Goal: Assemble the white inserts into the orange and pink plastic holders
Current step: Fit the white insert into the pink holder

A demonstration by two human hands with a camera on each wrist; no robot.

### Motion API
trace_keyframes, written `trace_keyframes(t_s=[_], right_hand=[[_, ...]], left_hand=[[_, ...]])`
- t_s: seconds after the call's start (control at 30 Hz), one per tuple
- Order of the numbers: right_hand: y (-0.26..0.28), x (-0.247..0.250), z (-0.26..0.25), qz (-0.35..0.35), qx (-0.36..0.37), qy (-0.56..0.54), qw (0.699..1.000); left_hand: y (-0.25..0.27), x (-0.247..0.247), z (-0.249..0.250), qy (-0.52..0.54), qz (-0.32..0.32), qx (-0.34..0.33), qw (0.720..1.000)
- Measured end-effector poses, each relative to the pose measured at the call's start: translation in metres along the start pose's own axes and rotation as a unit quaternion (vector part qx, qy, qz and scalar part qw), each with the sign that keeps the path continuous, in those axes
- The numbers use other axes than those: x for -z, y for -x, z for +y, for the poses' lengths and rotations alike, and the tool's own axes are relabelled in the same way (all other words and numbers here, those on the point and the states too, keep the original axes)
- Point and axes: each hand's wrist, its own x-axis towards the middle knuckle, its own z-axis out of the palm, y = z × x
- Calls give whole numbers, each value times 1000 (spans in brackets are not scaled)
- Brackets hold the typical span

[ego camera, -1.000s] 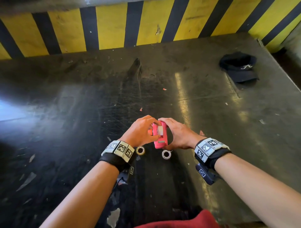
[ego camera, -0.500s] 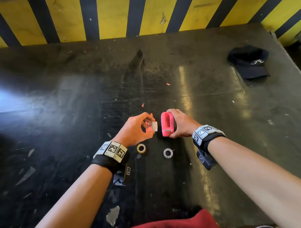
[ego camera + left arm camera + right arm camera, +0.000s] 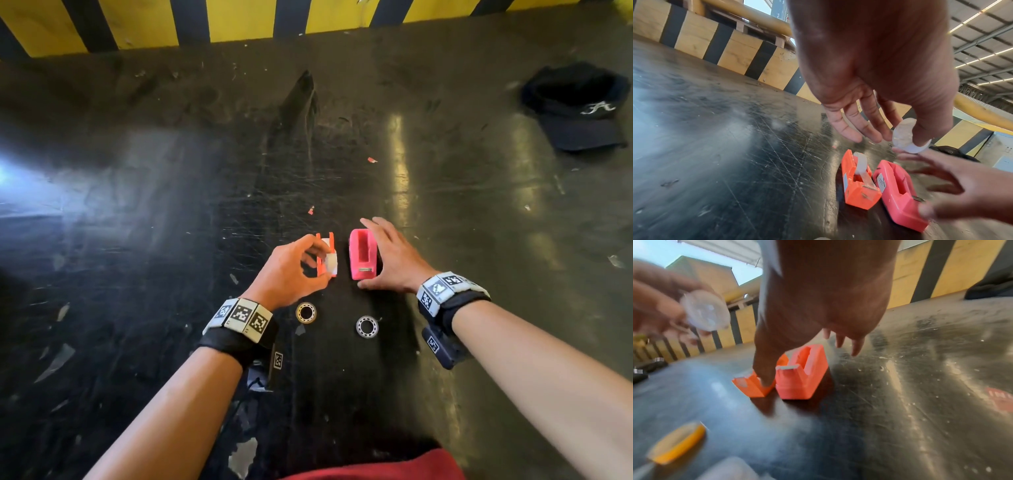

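Note:
The pink holder [image 3: 362, 255] stands on the black table, its slot bare. My right hand [image 3: 385, 255] lies around it with fingers spread and straight; the thumb [image 3: 764, 369] reaches down between the two holders. Just left of it stands the orange holder [image 3: 857, 193], which has a whitish insert [image 3: 860, 162] in its slot. My left hand [image 3: 322, 265] hovers above the orange holder and pinches a round white insert [image 3: 908, 136] between thumb and forefinger, with the other fingers loose.
Two tape rolls lie near my wrists: a yellowish one [image 3: 306, 312] and a clear one [image 3: 367, 326]. A dark cap [image 3: 579, 106] sits at the far right. A yellow-and-black striped barrier [image 3: 239, 17] runs along the table's back edge.
The hands have parted: the left drew the white insert away from the pink holder. The right set that holder down on the table beside the orange one and loosened its hold.

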Motion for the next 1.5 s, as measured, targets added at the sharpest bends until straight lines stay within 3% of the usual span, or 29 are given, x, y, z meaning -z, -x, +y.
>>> trace_keyframes(t_s=[0.13,0.27,0.4,0.8,1.07,1.23,1.5], right_hand=[[17,11,-20,132,58,-117,983],[34,17,-48,30,22,-250,968],[41,13,-58,30,14,-326,945],[49,18,-66,18,47,-308,950],[43,12,-63,-4,32,-288,957],[45,13,-63,-22,4,-326,945],[43,9,-59,-28,15,-315,949]], left_hand=[[1,0,-3,15,10,12,1000],[7,2,-1,16,17,1,1000],[14,5,7,7,23,-11,1000],[25,6,14,-2,21,-31,999],[24,1,13,0,4,-25,1000],[22,0,15,1,0,-21,1000],[19,-3,17,0,-4,-24,1000]])
